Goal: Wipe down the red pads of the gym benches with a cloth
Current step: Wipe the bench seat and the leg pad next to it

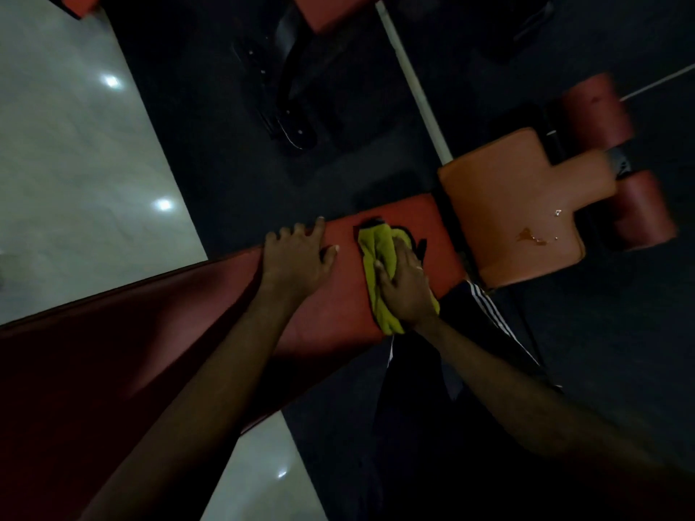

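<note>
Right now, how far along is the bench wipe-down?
Done: nothing visibly finished. In hand: right hand presses the yellow cloth on the long red pad, left hand braced flat beside it. Left: the seat pad with liquid spots, the foot rollers and the far pad.

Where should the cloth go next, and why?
Probably across to the seat pad: the right hand presses the yellow cloth near the end of the long pad, the left hand rests flat beside it, and wet drops sit on the seat pad.
</note>
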